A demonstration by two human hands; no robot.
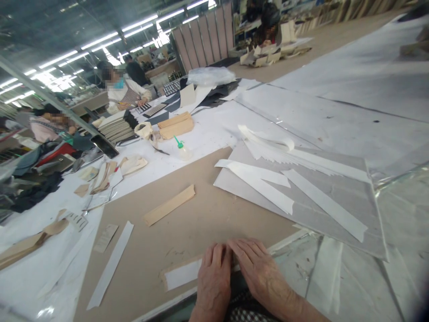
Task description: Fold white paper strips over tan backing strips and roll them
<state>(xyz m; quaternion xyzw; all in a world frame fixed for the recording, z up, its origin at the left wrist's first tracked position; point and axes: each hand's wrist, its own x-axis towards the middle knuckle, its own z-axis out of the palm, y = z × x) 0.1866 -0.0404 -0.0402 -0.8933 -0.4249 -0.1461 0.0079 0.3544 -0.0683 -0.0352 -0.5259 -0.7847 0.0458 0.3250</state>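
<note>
My left hand (214, 275) is at the near edge of a brown board (214, 223), fingers bent and close together over the right part of a white strip (182, 274). This strip lies on a slightly larger tan piece whose edge shows at the left end. Touching it at the fingertips is my right hand (256, 266), its fingers also together and curled down; whatever lies under them is hidden. Further up the board lies a tan strip (170, 205). A long white strip (111, 266) and a small greyish tag-like piece (106, 238) lie to the left.
Several white strips (326, 203) lie on a grey sheet (355, 214) at the right. Beyond the board stand a green-tipped bottle (182, 150), a tape roll (143, 129) and folded tan pieces (176, 125). A phone (104, 146) is mounted left. People work across the table.
</note>
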